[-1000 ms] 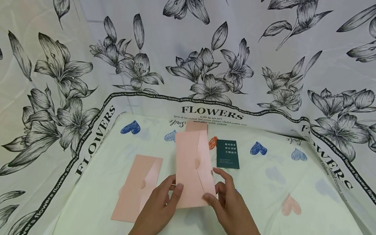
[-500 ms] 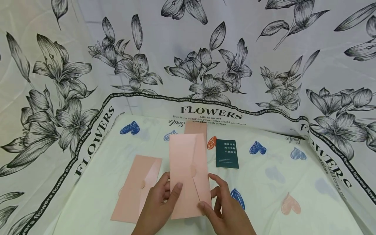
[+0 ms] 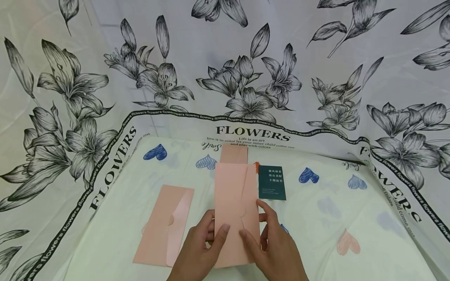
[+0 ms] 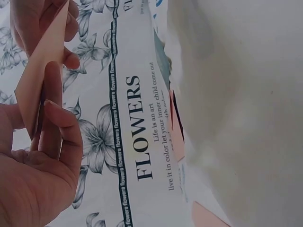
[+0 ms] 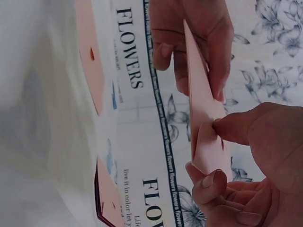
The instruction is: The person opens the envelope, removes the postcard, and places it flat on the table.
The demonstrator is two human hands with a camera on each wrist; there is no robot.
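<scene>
A pink envelope (image 3: 230, 199) with a side flap is held up over the cloth in the head view, its flap side facing me. My left hand (image 3: 202, 244) grips its left edge, thumb on the front and fingers behind. On the opposite edge, my right hand (image 3: 277, 244) pinches it, the thumb lying by the flap's edge. The right wrist view shows that thumb against the flap of the envelope (image 5: 201, 109). Two more pink items lie on the cloth: a flapped envelope (image 3: 158, 226) to the left, and a partly hidden piece (image 3: 233, 153) behind the held one.
A dark green card (image 3: 272, 182) with white lettering lies right of the held envelope. The pale cloth (image 3: 316, 222) is printed with hearts. Around its back and sides hangs a white curtain (image 3: 218, 47) with black flower drawings.
The held envelope dips and shifts left, then swings back right, ending slightly lower than at first. My right thumb has moved from near its lower right corner up to the flap's edge.
</scene>
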